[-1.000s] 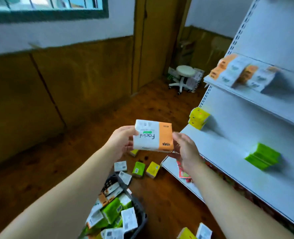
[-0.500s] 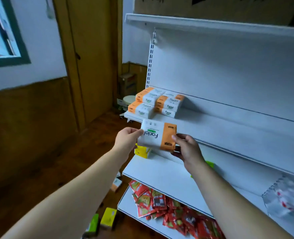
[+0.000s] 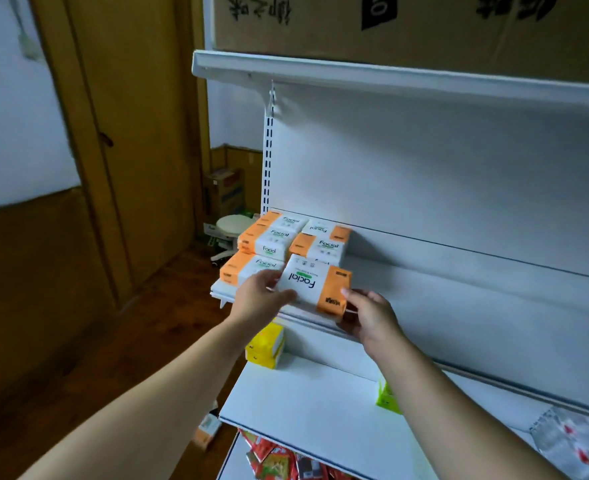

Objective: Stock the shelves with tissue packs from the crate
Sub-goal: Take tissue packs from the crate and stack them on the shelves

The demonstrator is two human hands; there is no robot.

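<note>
Position of the white-and-orange plastic-wrapped tissue pack [image 3: 315, 284] has changed. Half a second ago I had it short of the shelving; it is now over the front edge of the white metal middle shelf [image 3: 459, 282], near that shelf's left end. My left hand [image 3: 258, 296] pinches its white end and my right hand [image 3: 369, 315] grips its orange end from below, so both hands are holding the pack. It appears tilted and not yet set down. I judge this delivery nearly complete: only lowering and release remain.

Surroundings, as inspected:
- Matching white-and-orange tissue packs already stacked [image 3: 279, 237] occupy the shelf's left end, one stack at the front-left corner and more behind. The held pack sits just in front of the right-hand rear stack.
- The rest of the middle shelf, towards its right end, carries nothing I can see.
- A yellow pack [image 3: 265, 344] and a lime-green pack [image 3: 386, 398] lie on the white lower shelf [image 3: 320, 403].
- Red sachets [image 3: 279, 462] fill the level beneath.
- A large brown cardboard box [image 3: 390, 22] rests on the white top shelf [image 3: 390, 79].
- The crate is out of view.

Obstruction: the only risk I find is nudging the neighbouring stacks when the pack goes in.
</note>
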